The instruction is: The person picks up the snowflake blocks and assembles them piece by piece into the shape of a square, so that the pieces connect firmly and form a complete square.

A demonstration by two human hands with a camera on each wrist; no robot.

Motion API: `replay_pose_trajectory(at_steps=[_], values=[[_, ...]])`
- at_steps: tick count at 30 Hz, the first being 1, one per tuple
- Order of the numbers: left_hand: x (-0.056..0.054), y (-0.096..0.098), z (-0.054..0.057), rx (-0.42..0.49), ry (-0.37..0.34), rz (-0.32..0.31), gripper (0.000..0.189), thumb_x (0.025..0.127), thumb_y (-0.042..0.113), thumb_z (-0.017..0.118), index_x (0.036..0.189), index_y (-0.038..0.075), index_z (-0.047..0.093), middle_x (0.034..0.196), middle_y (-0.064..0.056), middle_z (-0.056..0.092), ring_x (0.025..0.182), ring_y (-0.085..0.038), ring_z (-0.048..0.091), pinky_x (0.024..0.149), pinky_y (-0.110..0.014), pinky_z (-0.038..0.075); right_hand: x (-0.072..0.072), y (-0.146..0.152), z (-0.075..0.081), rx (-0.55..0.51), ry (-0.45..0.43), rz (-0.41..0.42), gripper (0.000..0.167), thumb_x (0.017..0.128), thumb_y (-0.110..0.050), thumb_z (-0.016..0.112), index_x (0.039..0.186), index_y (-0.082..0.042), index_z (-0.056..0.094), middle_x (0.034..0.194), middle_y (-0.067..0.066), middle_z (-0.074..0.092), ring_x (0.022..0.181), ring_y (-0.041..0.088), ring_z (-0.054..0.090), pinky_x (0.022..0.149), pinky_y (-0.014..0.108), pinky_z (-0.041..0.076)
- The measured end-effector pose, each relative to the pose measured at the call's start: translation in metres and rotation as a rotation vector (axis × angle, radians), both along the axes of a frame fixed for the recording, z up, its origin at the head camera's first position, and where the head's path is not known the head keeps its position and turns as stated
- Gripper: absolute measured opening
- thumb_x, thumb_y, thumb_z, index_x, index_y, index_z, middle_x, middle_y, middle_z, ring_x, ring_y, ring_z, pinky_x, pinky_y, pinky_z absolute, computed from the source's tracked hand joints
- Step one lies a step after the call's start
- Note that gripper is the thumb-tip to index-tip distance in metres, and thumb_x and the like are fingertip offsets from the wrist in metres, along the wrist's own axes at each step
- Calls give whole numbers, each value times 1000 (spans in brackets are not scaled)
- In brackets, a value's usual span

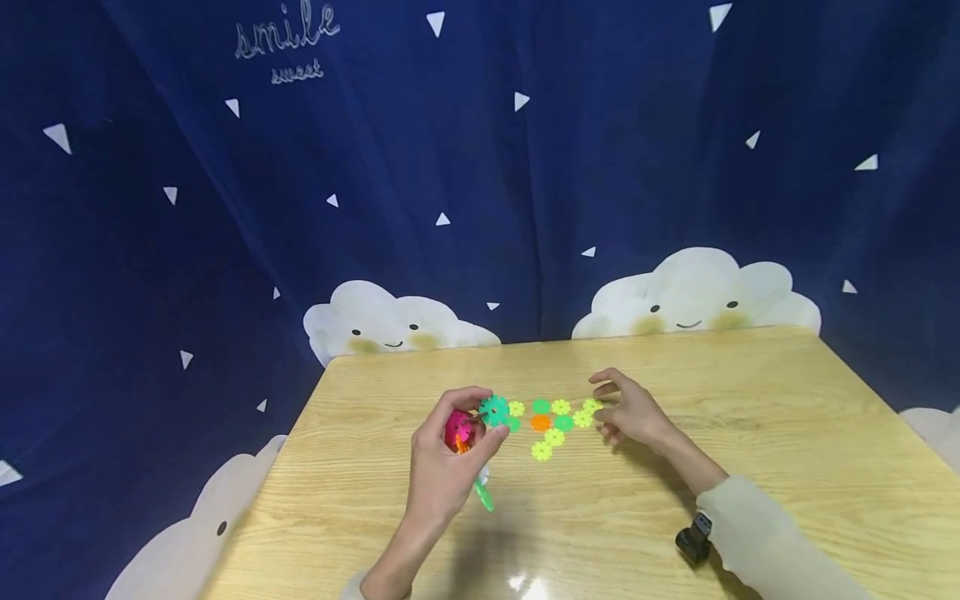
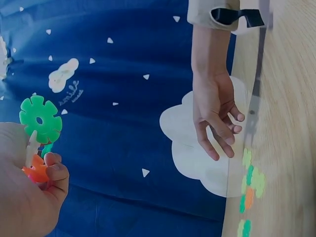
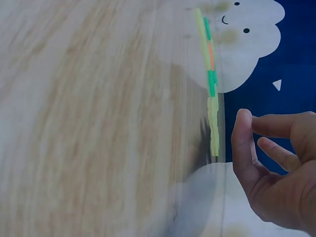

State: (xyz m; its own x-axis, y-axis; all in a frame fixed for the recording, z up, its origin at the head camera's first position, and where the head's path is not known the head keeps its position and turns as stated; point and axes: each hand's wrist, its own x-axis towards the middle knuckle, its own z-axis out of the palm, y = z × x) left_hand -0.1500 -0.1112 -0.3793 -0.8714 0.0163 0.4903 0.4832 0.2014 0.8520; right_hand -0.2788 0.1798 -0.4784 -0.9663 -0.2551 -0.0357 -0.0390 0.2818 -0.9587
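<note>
My left hand (image 1: 438,475) grips a cluster of joined plastic snowflake discs (image 1: 459,428), with pink, orange, white and green pieces showing between the fingers and thumb. In the left wrist view, a green disc (image 2: 51,127) stands above an orange one (image 2: 35,170); the palm hides part of the cluster. Flat on the table lie several small discs in yellow, green and orange (image 1: 541,422). Beside the rightmost yellow ones hovers my right hand (image 1: 637,415), fingers loosely bent. Thumb and forefinger come close together in the right wrist view, and no disc shows between them.
Behind the wooden table (image 1: 750,433) hangs a dark blue curtain (image 1: 465,150) printed with white triangles and clouds. A black wrist camera (image 1: 693,540) is strapped at the right sleeve.
</note>
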Motion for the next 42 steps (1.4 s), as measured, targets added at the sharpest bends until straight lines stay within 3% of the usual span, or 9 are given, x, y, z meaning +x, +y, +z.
replay_pose_trajectory(at_steps=[8,13,22,30,33,37,42], values=[[0,-1,1,-4,3,-1,45,85,7,86,123,21,69,102,0,66,78,-18,58,66,-20,53,-10,-1,-7,-4,-39,7,67,91,17,61,151,1,37,149,35,41,63,22,63,52,41,60],[0,-2,1,-2,2,2,45,84,6,86,123,21,69,103,0,66,79,-18,58,66,-20,53,-13,-1,-14,15,-19,19,64,89,19,58,149,0,44,148,32,45,58,20,60,49,39,59],[-2,0,0,-11,8,4,45,84,7,87,123,22,69,100,-1,66,77,-17,58,65,-20,52,-11,-2,-18,194,68,-1,50,86,21,57,133,4,59,121,27,59,50,18,55,42,32,50],[-3,1,-1,-5,14,-4,44,84,7,87,123,20,69,99,-3,66,76,-16,56,65,-18,50,-5,5,-13,360,114,2,40,89,18,62,128,11,59,118,29,57,49,15,57,45,28,51],[-3,3,-1,-9,10,-8,44,85,8,86,123,20,69,100,-3,66,76,-16,56,64,-18,50,-1,11,-10,376,127,14,34,90,15,63,124,12,61,117,31,57,49,16,58,46,30,54],[-4,5,-2,-16,6,-17,43,86,8,86,123,21,68,102,-2,66,77,-16,56,64,-18,50,6,20,-4,336,107,38,17,93,13,63,109,9,66,95,22,59,49,18,58,46,33,55],[-3,7,-2,-20,2,-20,44,85,6,85,123,22,68,102,0,66,77,-16,57,64,-19,51,16,27,1,276,93,149,8,97,10,63,96,4,68,68,10,56,50,15,54,43,28,50]])
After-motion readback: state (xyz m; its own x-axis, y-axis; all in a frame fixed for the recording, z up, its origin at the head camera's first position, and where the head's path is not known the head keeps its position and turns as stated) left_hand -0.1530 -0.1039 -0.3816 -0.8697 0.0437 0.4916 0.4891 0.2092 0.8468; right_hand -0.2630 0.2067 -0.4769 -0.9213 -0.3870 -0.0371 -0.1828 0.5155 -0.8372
